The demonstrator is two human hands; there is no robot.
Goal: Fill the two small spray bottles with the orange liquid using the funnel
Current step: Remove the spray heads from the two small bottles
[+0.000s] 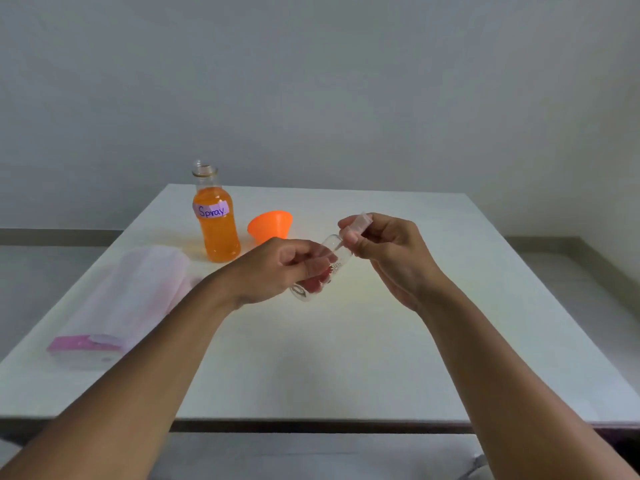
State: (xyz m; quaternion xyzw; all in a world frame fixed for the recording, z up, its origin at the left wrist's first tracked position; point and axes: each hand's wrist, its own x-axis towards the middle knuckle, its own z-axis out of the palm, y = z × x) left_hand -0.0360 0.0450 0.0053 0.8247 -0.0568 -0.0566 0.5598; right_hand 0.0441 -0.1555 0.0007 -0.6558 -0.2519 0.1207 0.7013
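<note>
My left hand (pixel 277 268) grips a small clear spray bottle (pixel 330 263) above the middle of the white table (pixel 346 358), tilted with its neck up and to the right. My right hand (pixel 384 245) pinches the bottle's translucent spray cap (pixel 360 223) at the neck. An open bottle of orange liquid (pixel 216 223), labelled "Spray", stands upright at the back left. An orange funnel (pixel 270 226) lies beside it, just behind my left hand. I see only one small spray bottle.
A pale pink transparent pouch (pixel 128 299) with a pink end lies on the table's left side. The table's near edge runs across the bottom, and a grey wall stands behind the far edge.
</note>
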